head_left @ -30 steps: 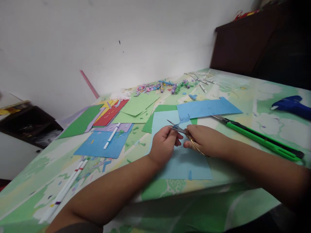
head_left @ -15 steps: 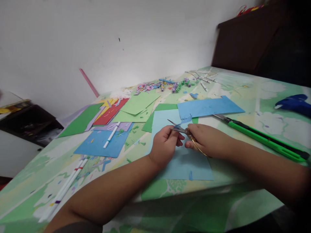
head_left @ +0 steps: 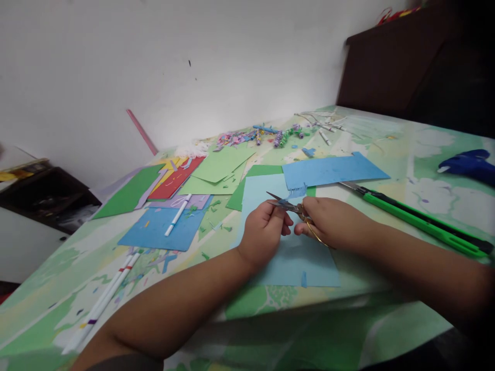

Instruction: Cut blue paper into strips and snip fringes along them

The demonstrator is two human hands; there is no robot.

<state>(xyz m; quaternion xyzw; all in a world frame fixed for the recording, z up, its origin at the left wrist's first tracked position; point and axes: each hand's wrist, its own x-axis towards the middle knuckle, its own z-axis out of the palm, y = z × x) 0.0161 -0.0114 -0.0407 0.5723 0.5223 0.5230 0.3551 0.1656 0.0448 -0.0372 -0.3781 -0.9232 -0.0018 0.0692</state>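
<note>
My right hand (head_left: pixel 330 221) is closed around a pair of scissors (head_left: pixel 288 205) with gold-coloured handles, their blades pointing left. My left hand (head_left: pixel 263 232) pinches a small blue paper strip (head_left: pixel 297 191) with fringe-like cuts along it. The strip's held end is mostly hidden by the fingers and blades, which meet right at the left fingertips. Beneath both hands lies a light blue sheet (head_left: pixel 294 263), with a small blue scrap (head_left: pixel 303 279) near its front edge.
A green utility knife (head_left: pixel 425 224) lies at right, its blade reaching under a blue sheet (head_left: pixel 332 169). Farther right is a blue glue gun (head_left: pixel 469 164). Coloured sheets, including a blue one (head_left: pixel 162 226), paper scraps and white sticks (head_left: pixel 112 288) cover the left side.
The scissor blades have come slightly closer together. Both hands have stayed almost in place, and the blue strip has shifted a little.
</note>
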